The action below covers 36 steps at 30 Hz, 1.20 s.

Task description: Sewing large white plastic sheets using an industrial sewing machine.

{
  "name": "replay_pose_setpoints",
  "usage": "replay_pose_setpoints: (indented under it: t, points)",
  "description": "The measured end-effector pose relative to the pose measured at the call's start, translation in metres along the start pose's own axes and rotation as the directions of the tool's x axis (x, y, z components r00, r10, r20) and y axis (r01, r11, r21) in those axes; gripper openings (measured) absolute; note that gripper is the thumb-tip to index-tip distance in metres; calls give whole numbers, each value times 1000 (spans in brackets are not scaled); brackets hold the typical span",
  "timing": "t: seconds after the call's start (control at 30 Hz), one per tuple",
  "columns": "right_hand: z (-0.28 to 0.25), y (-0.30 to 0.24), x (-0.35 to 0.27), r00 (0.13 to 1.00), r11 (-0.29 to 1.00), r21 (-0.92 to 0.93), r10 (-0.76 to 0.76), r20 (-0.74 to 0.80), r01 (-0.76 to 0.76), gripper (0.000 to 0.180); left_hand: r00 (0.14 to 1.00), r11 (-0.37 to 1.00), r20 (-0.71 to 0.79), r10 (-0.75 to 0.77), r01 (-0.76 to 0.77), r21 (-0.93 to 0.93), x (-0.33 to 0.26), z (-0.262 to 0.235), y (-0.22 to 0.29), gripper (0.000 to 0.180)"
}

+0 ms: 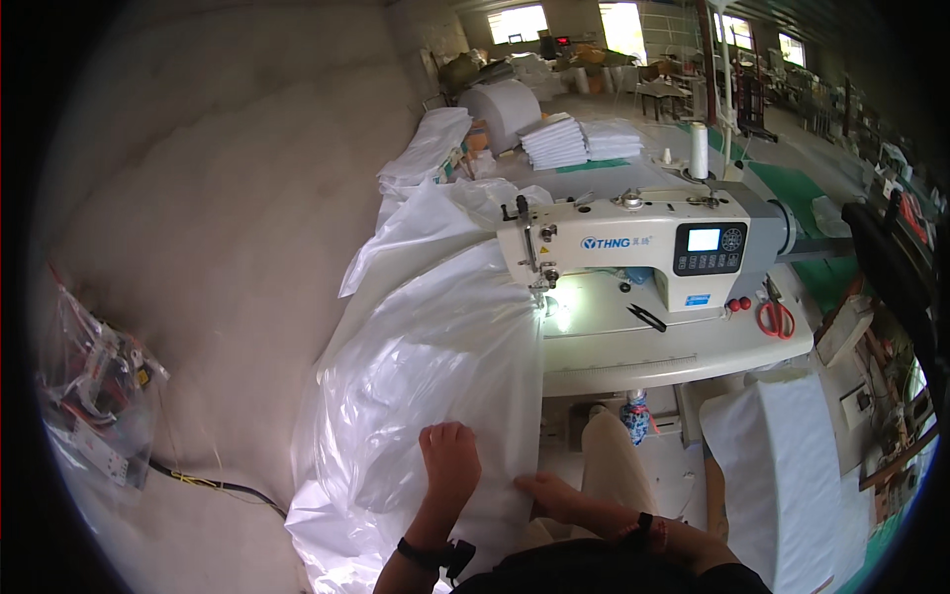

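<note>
A large shiny white plastic sheet [426,366] drapes over the left side of the sewing table and hangs toward my lap. Its upper part reaches the needle area of a white sewing machine [614,233], where a lamp glows. My left hand [451,459] is closed on the middle of the sheet's lower part, fingers curled into the film. At the sheet's right edge, my right hand [546,492] pinches the film between thumb and fingers. Both hands are well below the needle, near my body.
Black thread snips [647,317] and red-handled scissors [776,315] lie on the sewing table [633,372]. A thread cone [699,148] stands behind the machine. Folded white stacks [554,143] and a large white roll [503,111] are farther back. White fabric [767,475] hangs at the right.
</note>
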State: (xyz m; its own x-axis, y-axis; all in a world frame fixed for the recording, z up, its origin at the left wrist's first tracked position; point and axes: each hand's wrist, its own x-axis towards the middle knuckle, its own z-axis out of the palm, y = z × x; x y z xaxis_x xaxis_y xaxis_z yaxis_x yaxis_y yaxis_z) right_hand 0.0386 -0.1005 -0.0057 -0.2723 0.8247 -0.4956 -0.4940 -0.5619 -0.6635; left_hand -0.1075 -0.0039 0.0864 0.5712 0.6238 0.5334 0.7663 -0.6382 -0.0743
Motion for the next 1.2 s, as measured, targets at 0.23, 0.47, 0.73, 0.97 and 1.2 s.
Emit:
replay_pose_setpoints:
  t: [0.23,0.47,0.73,0.97,1.2]
  points:
    - [-11,-18,21,922,936,-14,-349,-167,351,41,954,957,201,225,-177,-228,-14,1,39,11]
    - [-15,-32,47,634,599,-645,-741,-221,474,45,906,940,396,151,-7,-342,-40,14,56,12]
    - [0,-46,16,656,383,-896,-739,-153,222,69,880,829,475,1,265,-492,-73,0,78,36]
    - [-9,-58,32,576,405,-857,-801,-164,318,70,797,905,601,56,213,-367,-83,18,61,35]
    - [-20,-74,56,620,315,-939,-767,-165,140,69,809,838,586,-50,353,-416,-71,11,66,28]
